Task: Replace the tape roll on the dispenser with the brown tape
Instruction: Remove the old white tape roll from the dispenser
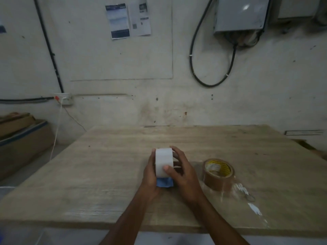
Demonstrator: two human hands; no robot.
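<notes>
The white tape roll (163,160) stands on its edge on the blue dispenser (164,182), near the middle of the bench (99,174). Both hands are wrapped around it. The left hand (150,175) is curled on the left side. The right hand (182,174) is curled on the right side, with its thumb pressed on the front of the roll. The roll looks light and stiff, with a smooth, maybe slippery, outside. Holding it by its flat sides, near the hole, looks best for pulling it off. The brown tape (218,174) lies flat just to the right of the hands, not touching them. It looks light and firm too. Some clear wrap (246,193) lies beside it.
</notes>
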